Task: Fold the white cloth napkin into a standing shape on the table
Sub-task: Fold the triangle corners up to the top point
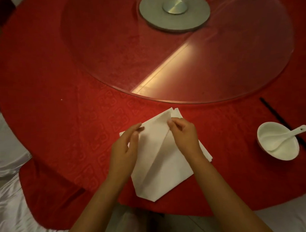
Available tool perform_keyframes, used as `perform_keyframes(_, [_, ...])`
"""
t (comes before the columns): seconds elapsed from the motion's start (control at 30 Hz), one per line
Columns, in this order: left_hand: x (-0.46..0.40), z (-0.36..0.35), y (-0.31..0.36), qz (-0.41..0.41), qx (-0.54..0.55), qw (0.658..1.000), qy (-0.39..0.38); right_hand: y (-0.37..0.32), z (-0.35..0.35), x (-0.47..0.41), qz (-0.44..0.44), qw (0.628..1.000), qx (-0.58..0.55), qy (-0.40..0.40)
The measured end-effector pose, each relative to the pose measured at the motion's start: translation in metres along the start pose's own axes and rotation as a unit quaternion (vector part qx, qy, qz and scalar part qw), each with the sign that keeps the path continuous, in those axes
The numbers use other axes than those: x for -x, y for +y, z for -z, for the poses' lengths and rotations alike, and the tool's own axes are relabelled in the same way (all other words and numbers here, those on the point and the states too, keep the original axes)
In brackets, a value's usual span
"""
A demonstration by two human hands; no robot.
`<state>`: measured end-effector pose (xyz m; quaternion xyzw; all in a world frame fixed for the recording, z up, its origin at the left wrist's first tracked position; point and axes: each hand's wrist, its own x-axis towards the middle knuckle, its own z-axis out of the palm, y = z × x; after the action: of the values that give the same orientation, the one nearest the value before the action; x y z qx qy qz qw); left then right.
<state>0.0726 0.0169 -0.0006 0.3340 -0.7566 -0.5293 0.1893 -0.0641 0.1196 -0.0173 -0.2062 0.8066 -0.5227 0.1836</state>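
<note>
Napkin (160, 160), white cloth, lies flat on the red tablecloth (53, 119) at the near edge of the round table, folded into a pointed shape with a diagonal crease running from under the right hand down toward the person; nothing of it stands up. Right hand (183, 134) rests over the far right part of the cloth, thumb and forefinger pinching a folded edge near the far corner, remaining fingers curled. Left hand (126, 148) sits on the cloth's left side, fingertips (139, 128) bent toward the left edge; whether they grasp the fabric or merely touch it cannot be told. The two hands are near each other, with a strip of napkin showing between them. Well to the right of the right hand stands a white bowl (278, 146) holding a white spoon (286, 136), its handle pointing away to the right. Just behind the bowl lies a dark chopstick (273, 111), passing partly under it. Beyond both hands a glass turntable (112, 56) covers the table's middle, with a metal hub (174, 12) at its centre. White satin fabric (11, 199) shows off the table, to the left of the left forearm.
</note>
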Motion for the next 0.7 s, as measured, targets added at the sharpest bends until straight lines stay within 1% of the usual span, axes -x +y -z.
perform_keyframes(0.03, [0.004, 0.000, -0.010, -0.054, -0.088, 0.995, 0.010, 0.002, -0.001, -0.010, -0.009, 1.000, 0.002, 0.001])
perform_keyframes(0.1, [0.011, -0.001, -0.032, -0.138, -0.229, 0.963, -0.020, 0.005, -0.003, -0.030, -0.042, 0.999, 0.023, 0.011])
perform_keyframes(0.13, [0.015, -0.003, -0.040, -0.164, -0.280, 0.945, -0.048, 0.007, -0.004, -0.038, -0.061, 0.996, 0.054, 0.021])
perform_keyframes(0.2, [0.022, -0.008, -0.053, -0.185, -0.345, 0.915, -0.101, 0.012, -0.005, -0.051, -0.087, 0.986, 0.137, 0.036])
perform_keyframes(0.27, [0.029, -0.014, -0.062, -0.170, -0.379, 0.900, -0.133, 0.018, -0.007, -0.059, -0.087, 0.978, 0.183, 0.041])
perform_keyframes(0.33, [0.033, -0.020, -0.068, -0.142, -0.401, 0.894, -0.144, 0.023, -0.009, -0.064, -0.073, 0.974, 0.207, 0.046])
perform_keyframes(0.47, [0.034, -0.023, -0.073, -0.119, -0.404, 0.896, -0.140, 0.032, -0.012, -0.069, -0.036, 0.964, 0.254, 0.065])
perform_keyframes(0.57, [0.034, -0.025, -0.075, -0.113, -0.406, 0.896, -0.138, 0.037, -0.014, -0.070, 0.008, 0.953, 0.290, 0.088])
perform_keyframes(0.63, [0.036, -0.029, -0.077, -0.113, -0.419, 0.890, -0.138, 0.038, -0.015, -0.069, 0.039, 0.943, 0.316, 0.094])
perform_keyframes(0.7, [0.038, -0.033, -0.081, -0.112, -0.438, 0.882, -0.135, 0.037, -0.014, -0.068, 0.068, 0.924, 0.364, 0.092])
